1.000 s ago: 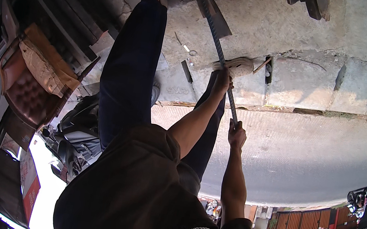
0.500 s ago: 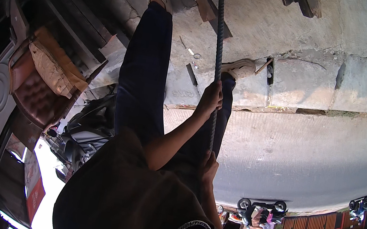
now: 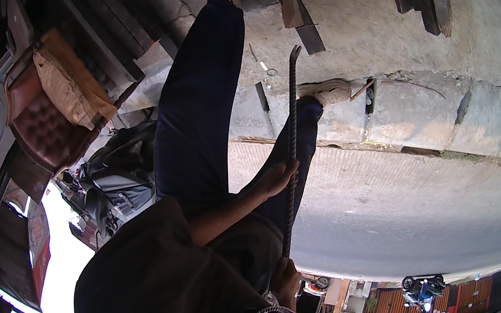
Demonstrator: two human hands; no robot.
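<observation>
I grip a long ribbed steel bar (image 3: 291, 143) with both hands. It runs from near my chest out over my legs, and its bent far end hangs above the concrete by my right foot. My left hand (image 3: 276, 181) is closed around the bar at mid-length. My right hand (image 3: 287, 279) grips its near end close to my body. My legs are in dark blue trousers (image 3: 197, 101) and end in pale clogs (image 3: 328, 90).
Concrete kerb slabs (image 3: 417, 111) border a grey road (image 3: 401, 208). Wooden planks (image 3: 292, 4) lie on the ground beyond my feet. A red tufted seat with cardboard (image 3: 48, 116) and a parked motorcycle (image 3: 111, 179) are at my left. Another motorcycle (image 3: 422, 289) is on the road.
The bar has swung from a slant to nearly straight ahead and has drawn back toward my body. Both hands have moved closer to me along with it.
</observation>
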